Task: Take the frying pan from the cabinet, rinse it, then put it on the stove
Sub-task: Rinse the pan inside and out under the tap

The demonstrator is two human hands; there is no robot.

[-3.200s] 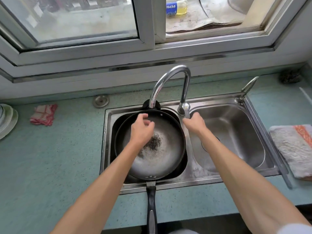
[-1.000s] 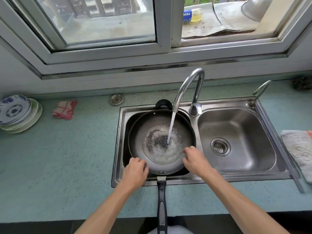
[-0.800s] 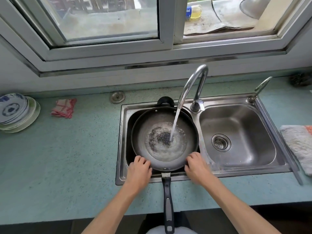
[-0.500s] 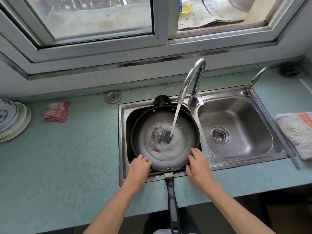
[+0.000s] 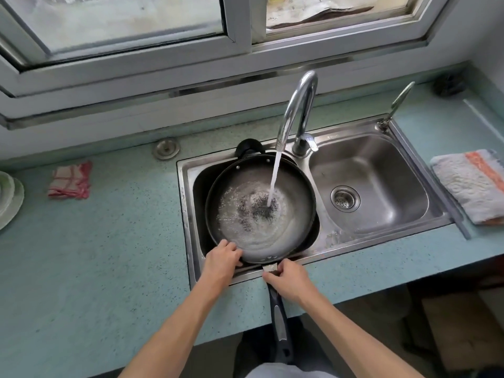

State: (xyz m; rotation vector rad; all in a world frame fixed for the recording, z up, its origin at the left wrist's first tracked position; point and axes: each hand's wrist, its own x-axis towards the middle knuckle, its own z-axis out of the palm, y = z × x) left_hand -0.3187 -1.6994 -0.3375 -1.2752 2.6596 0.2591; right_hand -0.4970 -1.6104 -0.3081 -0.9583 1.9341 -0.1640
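Right hand (image 5: 287,278) shifted onto handle (image 5: 281,328) of frying pan (image 5: 297,219), grip clamped; left hand (image 5: 221,259) clamps rim; faucet (image 5: 305,85) overhead.

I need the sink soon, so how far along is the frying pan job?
Done: the dark round frying pan is out of the cabinet and sits in the steel sink's left basin. In hand: water from the curved chrome faucet runs into it; the left hand holds its rim, the right hand its handle. Left: finish rinsing, carry it to the stove, not in view.
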